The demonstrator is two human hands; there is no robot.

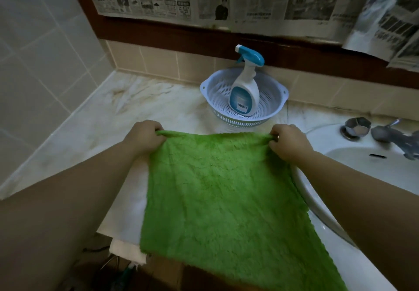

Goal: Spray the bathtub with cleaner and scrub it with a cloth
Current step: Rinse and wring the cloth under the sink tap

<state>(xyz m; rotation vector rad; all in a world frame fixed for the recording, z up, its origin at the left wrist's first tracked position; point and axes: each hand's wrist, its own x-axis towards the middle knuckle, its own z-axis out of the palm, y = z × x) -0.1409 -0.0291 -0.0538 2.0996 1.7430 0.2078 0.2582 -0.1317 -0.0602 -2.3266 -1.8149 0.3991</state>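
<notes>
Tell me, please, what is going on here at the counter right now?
A person holds a green cloth spread out over the marble counter, the left hand and right hand each pinching a top corner. The spray bottle stands untouched in a white colander behind. A sink is on the right. No bathtub is in view.

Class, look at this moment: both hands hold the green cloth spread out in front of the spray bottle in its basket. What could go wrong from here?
1. Both the left hand and right hand grip the green cloth, so neither is free for the spray bottle.
2. The bottle stands upright in a light basket; a hasty grab might tip both.
3. The cloth's edge overhangs the sink and could get wet.
</notes>
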